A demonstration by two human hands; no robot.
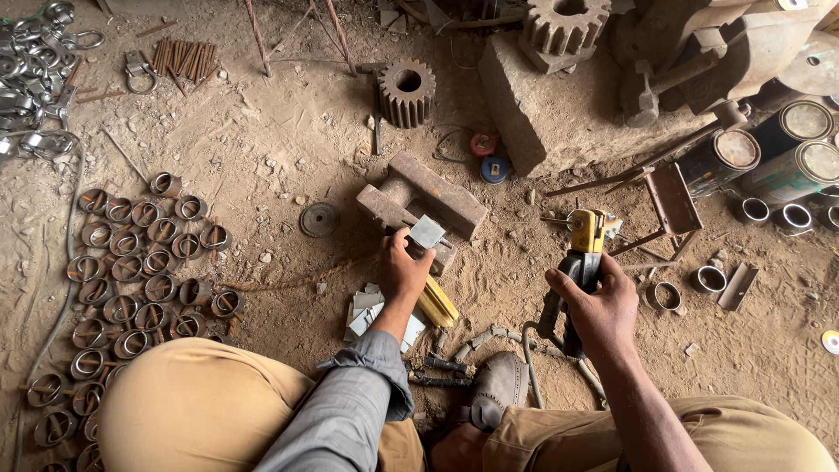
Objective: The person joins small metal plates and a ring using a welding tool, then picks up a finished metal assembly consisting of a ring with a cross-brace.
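we saw the left hand (402, 267) reaching forward over the dirt floor (288, 149), its fingers closed round a small square metal plate (427, 232), grey and flat with a dull shine, tilted so one corner pointed away from us. the plate was held against the near end of a rusty steel block (424, 208), a brown channel-like piece lying slantwise on the ground. the right hand (599, 306) was wrapped tight round the black grip of a yellow-headed electrode holder (584, 240), which stood upright, its yellow jaws uppermost and just right of the block. from its grip a cable (529, 367) ran down towards our knees.

just below the left wrist lay a loose stack of more grey square plates (367, 310), touching a bundle of yellow strips (437, 303). to the left, rows of short metal rings (140, 262) sat close together on the ground, well apart from the block. beyond the block stood a rusty gear wheel (407, 91), and a second gear (564, 24) rested on a large stone slab (559, 109). at the right edge were several tin cans (769, 149) lying on their sides, and a round grey disc (319, 219) lay left of the block
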